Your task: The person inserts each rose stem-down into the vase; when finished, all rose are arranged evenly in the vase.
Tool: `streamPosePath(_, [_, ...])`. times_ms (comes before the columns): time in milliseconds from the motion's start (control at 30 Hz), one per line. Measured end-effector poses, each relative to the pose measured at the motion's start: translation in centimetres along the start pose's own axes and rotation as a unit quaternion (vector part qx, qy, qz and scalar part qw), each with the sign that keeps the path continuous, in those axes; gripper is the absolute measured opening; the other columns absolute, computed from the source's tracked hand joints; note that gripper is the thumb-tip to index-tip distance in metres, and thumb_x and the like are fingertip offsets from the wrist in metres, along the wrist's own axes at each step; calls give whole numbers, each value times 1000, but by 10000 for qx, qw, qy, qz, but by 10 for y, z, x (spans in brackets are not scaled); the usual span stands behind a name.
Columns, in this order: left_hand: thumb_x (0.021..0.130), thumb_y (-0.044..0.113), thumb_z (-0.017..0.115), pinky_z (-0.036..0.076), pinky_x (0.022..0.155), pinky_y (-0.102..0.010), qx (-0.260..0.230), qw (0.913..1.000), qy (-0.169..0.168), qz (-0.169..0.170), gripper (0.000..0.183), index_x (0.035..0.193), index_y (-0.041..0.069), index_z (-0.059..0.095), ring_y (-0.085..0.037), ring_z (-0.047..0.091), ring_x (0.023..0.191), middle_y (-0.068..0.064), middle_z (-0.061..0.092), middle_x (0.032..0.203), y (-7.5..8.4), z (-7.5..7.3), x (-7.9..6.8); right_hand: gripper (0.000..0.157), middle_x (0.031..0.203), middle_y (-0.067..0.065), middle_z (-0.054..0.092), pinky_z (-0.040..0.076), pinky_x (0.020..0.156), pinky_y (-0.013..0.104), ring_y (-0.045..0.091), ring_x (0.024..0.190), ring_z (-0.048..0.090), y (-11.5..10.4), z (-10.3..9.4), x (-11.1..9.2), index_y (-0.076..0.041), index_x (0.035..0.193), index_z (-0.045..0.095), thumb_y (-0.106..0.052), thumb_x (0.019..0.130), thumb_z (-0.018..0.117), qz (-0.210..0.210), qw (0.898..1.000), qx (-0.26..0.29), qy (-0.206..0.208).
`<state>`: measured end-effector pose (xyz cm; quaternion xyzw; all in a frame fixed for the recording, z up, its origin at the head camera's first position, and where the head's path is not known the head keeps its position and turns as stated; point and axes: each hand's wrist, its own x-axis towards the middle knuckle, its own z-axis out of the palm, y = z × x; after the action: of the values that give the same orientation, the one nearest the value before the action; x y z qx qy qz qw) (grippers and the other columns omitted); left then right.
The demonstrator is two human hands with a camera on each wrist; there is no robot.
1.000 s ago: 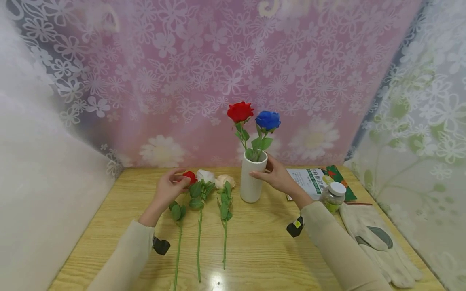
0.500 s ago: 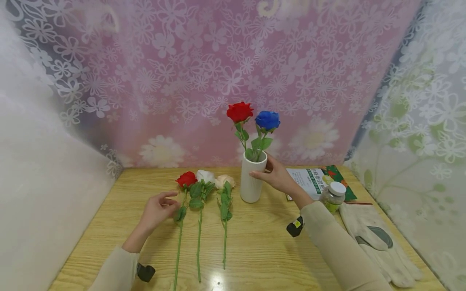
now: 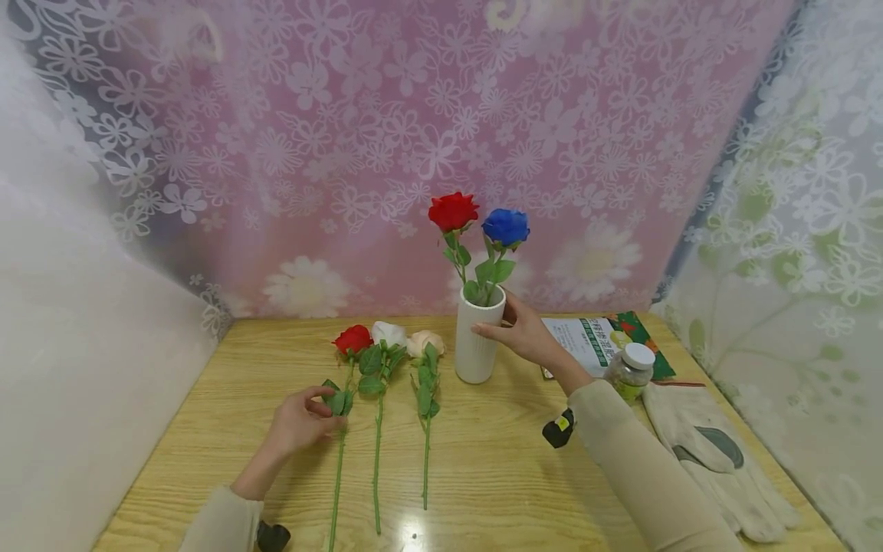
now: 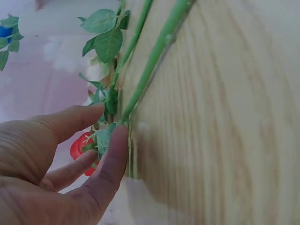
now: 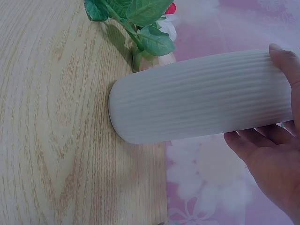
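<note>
A red rose point(image 3: 352, 340) lies leftmost in a row on the table, its green stem running toward the near edge. My left hand point(image 3: 300, 421) is at this stem's leaves, with thumb and fingers spread apart around them. In the left wrist view a fingertip of the left hand point(image 4: 70, 164) meets the green stem point(image 4: 147, 70). My right hand point(image 3: 527, 335) grips the upper part of a white ribbed vase point(image 3: 476, 349) from the right. The vase stands upright and holds a red rose point(image 3: 453, 211) and a blue rose point(image 3: 506, 228). Its ribbed wall point(image 5: 197, 101) fills the right wrist view.
A white rose point(image 3: 389, 334) and a cream rose point(image 3: 425, 343) lie between the left red rose and the vase. At the right are a printed packet point(image 3: 586, 345), a white-lidded jar point(image 3: 631, 371) and work gloves point(image 3: 717, 460). A floral curtain point(image 3: 386, 153) hangs behind the table.
My left hand has let go of the lying red rose's bloom and moved down and toward me to its stem leaves. The right hand and vase have stayed put.
</note>
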<state>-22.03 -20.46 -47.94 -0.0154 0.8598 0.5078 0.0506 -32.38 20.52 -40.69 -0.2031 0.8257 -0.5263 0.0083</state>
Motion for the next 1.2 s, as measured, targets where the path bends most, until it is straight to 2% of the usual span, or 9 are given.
streamPosePath(267, [80, 7, 91, 60, 56, -32, 432, 9990, 82, 108, 72, 142, -5, 58, -20, 70, 58, -19, 64, 98, 2, 8, 0, 86, 159, 9, 51, 52, 111, 60, 37, 144, 54, -2, 0, 0, -29, 167, 30, -33, 96, 80, 57, 10000, -38, 25])
streamPosePath(400, [77, 0, 87, 52, 56, -29, 752, 9964, 202, 346, 70, 140, -7, 58, -14, 59, 58, -14, 62, 89, 4, 11, 2, 85, 158, 9, 52, 52, 111, 60, 37, 143, 55, -2, 0, 0, -29, 166, 31, -33, 96, 80, 48, 10000, -35, 24])
streamPosePath(500, [74, -4, 81, 50, 56, -28, 825, 9957, 249, 352, 70, 141, -7, 58, -13, 56, 57, -11, 61, 86, 4, 12, 4, 85, 158, 9, 52, 52, 111, 60, 37, 144, 54, -2, 0, 0, -29, 166, 31, -32, 97, 79, 26, 10000, -11, 17])
streamPosePath(600, [73, -7, 76, 57, 54, -30, 537, 9982, 217, 131, 72, 142, -6, 57, -15, 64, 56, -12, 63, 89, 2, 10, 5, 84, 158, 9, 51, 52, 112, 60, 37, 144, 54, -1, 0, 0, -29, 166, 31, -32, 97, 79, 15, 10000, 10, 4])
streamPosePath(733, [75, -5, 78, 63, 59, -34, 341, 9993, 136, -86, 74, 145, -6, 56, -18, 71, 64, -18, 69, 99, -1, 4, 7, 84, 158, 9, 51, 52, 111, 60, 37, 144, 54, 0, 0, 1, -30, 166, 31, -33, 97, 79, 22, 10000, -5, 4])
streamPosePath(1033, [83, -7, 77, 63, 63, -36, -99, 9997, -168, -117, 67, 146, -8, 53, -22, 71, 68, -19, 67, 97, -4, -3, 4, 85, 159, 9, 51, 52, 112, 60, 37, 144, 54, 2, 0, 1, -29, 166, 31, -33, 97, 79, 45, 10000, 6, -4])
streamPosePath(1133, [85, -6, 75, 64, 67, -36, -318, 9992, -226, -102, 68, 149, -7, 51, -23, 72, 71, -21, 66, 103, 0, -7, 5, 85, 159, 9, 51, 52, 112, 60, 37, 144, 54, 1, 0, 1, -29, 166, 31, -34, 96, 79, 59, 10000, 4, 1])
streamPosePath(1200, [88, -6, 72, 66, 70, -38, -564, 9981, -247, -21, 67, 150, -7, 49, -25, 73, 77, -26, 65, 114, 5, -9, 5, 85, 159, 9, 51, 51, 112, 60, 37, 144, 54, 1, 0, 1, -29, 166, 31, -34, 96, 80, 54, 10000, -6, 11])
